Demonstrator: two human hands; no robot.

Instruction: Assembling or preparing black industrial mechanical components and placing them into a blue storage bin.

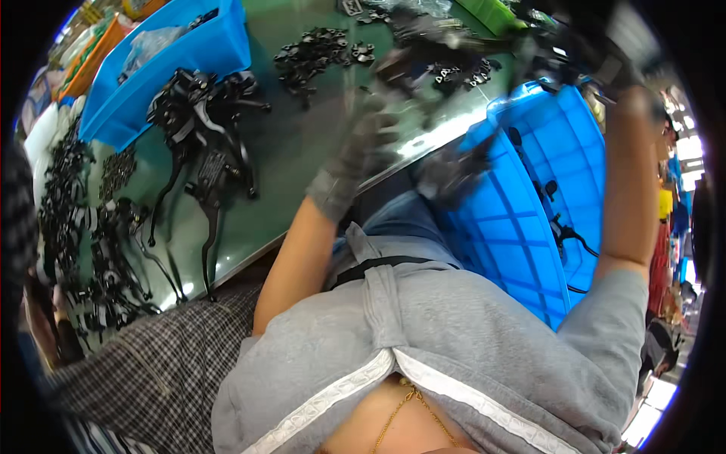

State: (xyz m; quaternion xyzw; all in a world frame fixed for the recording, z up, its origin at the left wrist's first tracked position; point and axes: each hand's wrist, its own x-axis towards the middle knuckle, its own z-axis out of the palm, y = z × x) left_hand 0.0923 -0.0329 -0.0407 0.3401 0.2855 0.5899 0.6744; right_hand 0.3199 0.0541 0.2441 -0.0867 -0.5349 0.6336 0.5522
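Black levers (214, 168) lay on the bench (291, 140) at ten o'clock, seemingly awaiting work; at least one sat in the crate (491, 227) at three, apparently done. Blur hid whether the left hand (363, 140) or right hand (618, 74) gripped anything.

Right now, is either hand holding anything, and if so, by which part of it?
It cannot be told: the gloved left hand is blurred, with nothing clearly in its grasp, and the right hand is too blurred to read.
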